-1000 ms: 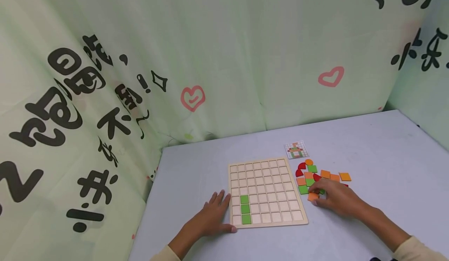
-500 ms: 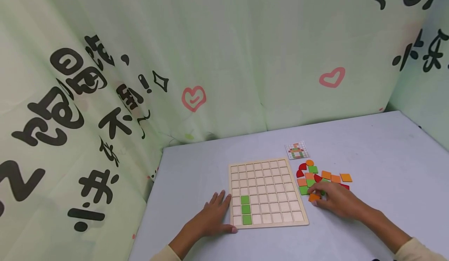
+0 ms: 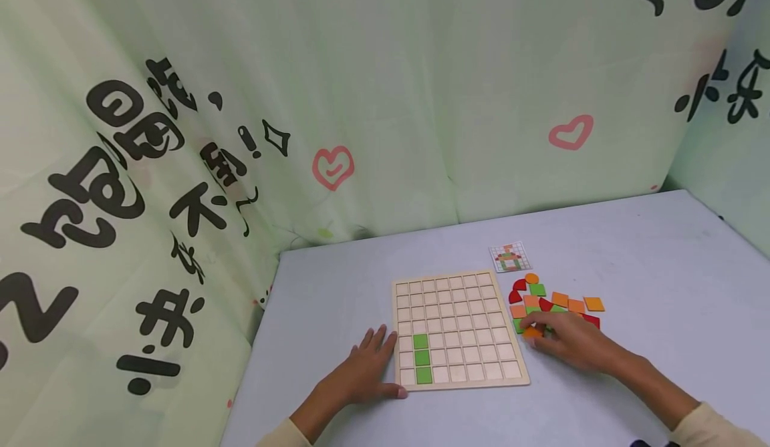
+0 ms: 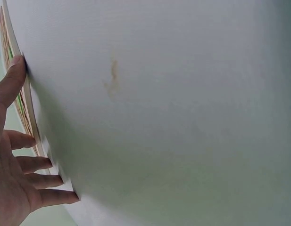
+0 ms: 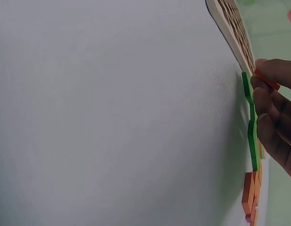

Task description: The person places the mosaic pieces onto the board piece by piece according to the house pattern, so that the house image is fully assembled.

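Step in hand, as judged: selecting a tile and transferring it to the board point(image 3: 466, 321). The right hand point(image 3: 568, 341) has its thumb and fingers curled, pinching 1 orange tile point(image 3: 532, 333) just beside the board's right edge. The left hand point(image 3: 363, 371) is spread, fingers extended, thumb against the board's left edge, apparently steadying it. 3 green tiles point(image 3: 422, 358) occupy the bottom 3 cells of column 2. The next move likely calls for carrying the orange tile over the board, aligning it square with a cell, and releasing it flat. The pattern card point(image 3: 510, 257) lies beyond the board; its cells are too small to read reliably. The right hand hides part of the loose tiles point(image 3: 559, 299), preventing a count. Both wrist views show the board nearly edge-on and cut off.
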`<state>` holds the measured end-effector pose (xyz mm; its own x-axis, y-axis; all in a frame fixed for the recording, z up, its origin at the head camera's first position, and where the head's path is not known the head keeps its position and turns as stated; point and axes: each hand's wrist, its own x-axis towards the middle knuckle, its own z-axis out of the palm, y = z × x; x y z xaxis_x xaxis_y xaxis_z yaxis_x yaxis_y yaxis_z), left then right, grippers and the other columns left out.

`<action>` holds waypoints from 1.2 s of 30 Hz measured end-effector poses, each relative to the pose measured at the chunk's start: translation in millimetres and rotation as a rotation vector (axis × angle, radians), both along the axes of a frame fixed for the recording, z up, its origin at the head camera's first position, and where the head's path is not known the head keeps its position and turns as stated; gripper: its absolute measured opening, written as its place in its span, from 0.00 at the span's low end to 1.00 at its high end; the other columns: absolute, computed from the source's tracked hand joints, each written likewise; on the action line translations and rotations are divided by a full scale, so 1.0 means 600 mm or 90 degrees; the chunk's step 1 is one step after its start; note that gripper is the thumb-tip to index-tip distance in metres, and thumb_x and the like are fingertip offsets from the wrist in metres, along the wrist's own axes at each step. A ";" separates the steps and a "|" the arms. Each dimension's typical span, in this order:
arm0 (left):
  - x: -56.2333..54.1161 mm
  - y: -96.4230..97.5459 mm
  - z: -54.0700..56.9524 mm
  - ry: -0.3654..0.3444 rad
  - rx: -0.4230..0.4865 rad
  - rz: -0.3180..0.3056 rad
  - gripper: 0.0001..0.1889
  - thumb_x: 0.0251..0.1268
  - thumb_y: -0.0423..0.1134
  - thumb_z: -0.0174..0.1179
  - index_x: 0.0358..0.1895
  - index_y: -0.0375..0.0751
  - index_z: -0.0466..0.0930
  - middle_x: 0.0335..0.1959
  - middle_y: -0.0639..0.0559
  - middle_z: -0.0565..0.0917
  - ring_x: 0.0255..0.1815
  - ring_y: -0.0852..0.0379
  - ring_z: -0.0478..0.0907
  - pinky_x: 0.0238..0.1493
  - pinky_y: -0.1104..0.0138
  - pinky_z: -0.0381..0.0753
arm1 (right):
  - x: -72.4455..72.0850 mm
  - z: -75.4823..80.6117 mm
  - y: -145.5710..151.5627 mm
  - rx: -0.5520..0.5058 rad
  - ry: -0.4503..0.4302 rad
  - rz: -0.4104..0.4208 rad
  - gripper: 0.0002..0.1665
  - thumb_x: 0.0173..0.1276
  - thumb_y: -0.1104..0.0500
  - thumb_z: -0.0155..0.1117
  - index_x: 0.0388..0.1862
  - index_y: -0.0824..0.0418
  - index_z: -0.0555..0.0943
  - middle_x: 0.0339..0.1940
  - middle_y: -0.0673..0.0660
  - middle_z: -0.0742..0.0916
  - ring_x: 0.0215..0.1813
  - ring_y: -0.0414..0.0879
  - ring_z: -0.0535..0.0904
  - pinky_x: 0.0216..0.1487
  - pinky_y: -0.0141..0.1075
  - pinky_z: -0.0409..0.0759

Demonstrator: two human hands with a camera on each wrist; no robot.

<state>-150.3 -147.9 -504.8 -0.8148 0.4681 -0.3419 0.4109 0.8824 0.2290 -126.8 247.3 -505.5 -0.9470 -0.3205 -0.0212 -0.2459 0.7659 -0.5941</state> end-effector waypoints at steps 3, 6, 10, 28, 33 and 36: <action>0.000 0.000 -0.001 0.000 0.004 0.001 0.56 0.52 0.69 0.68 0.80 0.45 0.55 0.81 0.40 0.55 0.81 0.36 0.52 0.69 0.38 0.67 | -0.001 0.003 -0.007 -0.022 -0.007 0.014 0.15 0.64 0.54 0.73 0.50 0.51 0.84 0.34 0.40 0.82 0.35 0.34 0.72 0.32 0.28 0.73; 0.001 0.000 -0.001 0.002 0.002 0.001 0.56 0.52 0.69 0.68 0.80 0.45 0.55 0.81 0.40 0.55 0.81 0.36 0.52 0.68 0.38 0.67 | -0.002 0.005 -0.017 -0.058 -0.030 0.029 0.16 0.64 0.55 0.73 0.50 0.52 0.84 0.34 0.41 0.82 0.33 0.33 0.73 0.31 0.27 0.74; 0.001 0.001 -0.001 0.005 -0.006 0.001 0.56 0.51 0.69 0.68 0.79 0.44 0.56 0.81 0.40 0.56 0.81 0.36 0.53 0.68 0.39 0.68 | -0.002 0.009 -0.030 -0.118 -0.074 0.057 0.17 0.64 0.58 0.72 0.52 0.57 0.84 0.36 0.46 0.83 0.29 0.35 0.73 0.29 0.28 0.74; 0.000 0.001 0.000 0.013 -0.008 0.003 0.56 0.51 0.69 0.69 0.79 0.44 0.56 0.81 0.39 0.56 0.80 0.36 0.54 0.68 0.39 0.68 | -0.007 0.010 -0.101 -0.172 -0.098 0.109 0.16 0.62 0.60 0.72 0.50 0.59 0.84 0.33 0.47 0.80 0.22 0.34 0.70 0.27 0.27 0.73; -0.001 0.001 -0.003 0.013 -0.007 0.004 0.56 0.51 0.69 0.69 0.79 0.44 0.56 0.81 0.39 0.57 0.80 0.36 0.54 0.68 0.38 0.68 | -0.005 0.012 -0.119 -0.175 -0.102 0.110 0.16 0.62 0.63 0.69 0.50 0.60 0.84 0.33 0.47 0.81 0.23 0.34 0.70 0.27 0.27 0.72; 0.000 0.003 -0.003 0.009 -0.002 0.005 0.56 0.50 0.69 0.69 0.79 0.44 0.56 0.81 0.39 0.56 0.80 0.36 0.53 0.68 0.38 0.68 | -0.004 0.013 -0.128 -0.182 -0.120 0.112 0.16 0.63 0.64 0.68 0.51 0.61 0.84 0.35 0.48 0.83 0.25 0.35 0.72 0.28 0.27 0.73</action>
<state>-150.4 -146.3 -506.5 -0.8237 0.4600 -0.3315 0.4065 0.8867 0.2202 -129.3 170.7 -497.4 -0.8648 -0.4963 -0.0760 -0.2248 0.5181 -0.8253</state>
